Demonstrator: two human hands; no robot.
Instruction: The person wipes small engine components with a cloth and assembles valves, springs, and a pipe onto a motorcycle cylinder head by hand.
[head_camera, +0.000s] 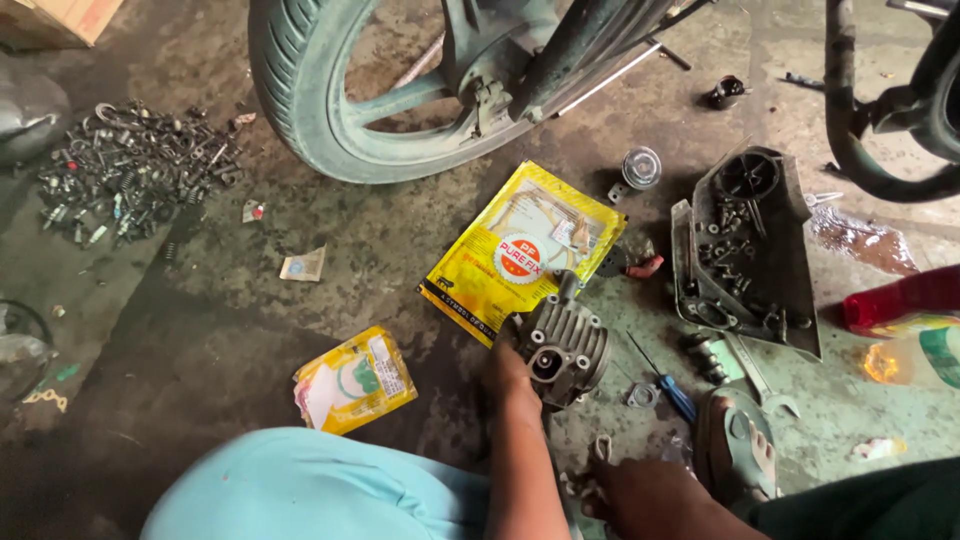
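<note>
On the oily workshop floor | your left hand (507, 372) grips the finned engine cylinder (566, 345), off the motorcycle beside the yellow gasket packet (520, 250) | right hand (640, 495) low among small parts, grip unclear | removed cover (745, 250), screwdriver (665, 385) out; reassembly seemingly ahead.

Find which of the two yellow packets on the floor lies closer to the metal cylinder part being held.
The larger yellow packet, flat below the tyre; its lower edge meets the cylinder. The smaller, crumpled packet lies apart, further left.
</note>
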